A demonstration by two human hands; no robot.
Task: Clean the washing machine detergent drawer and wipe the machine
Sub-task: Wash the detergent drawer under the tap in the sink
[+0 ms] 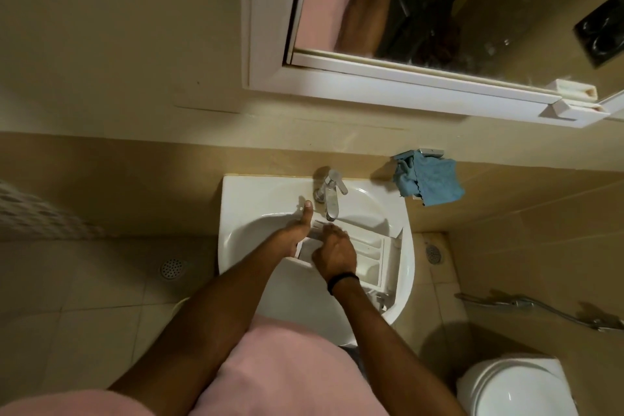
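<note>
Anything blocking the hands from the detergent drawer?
Nothing visible. The left hand grips the detergent drawer at one end and the right hand reaches into it, in the sink under the faucet.

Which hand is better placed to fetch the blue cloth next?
Probably the right hand: the blue cloth hangs right of the sink, on its side, while the left hand holds the detergent drawer.
</note>
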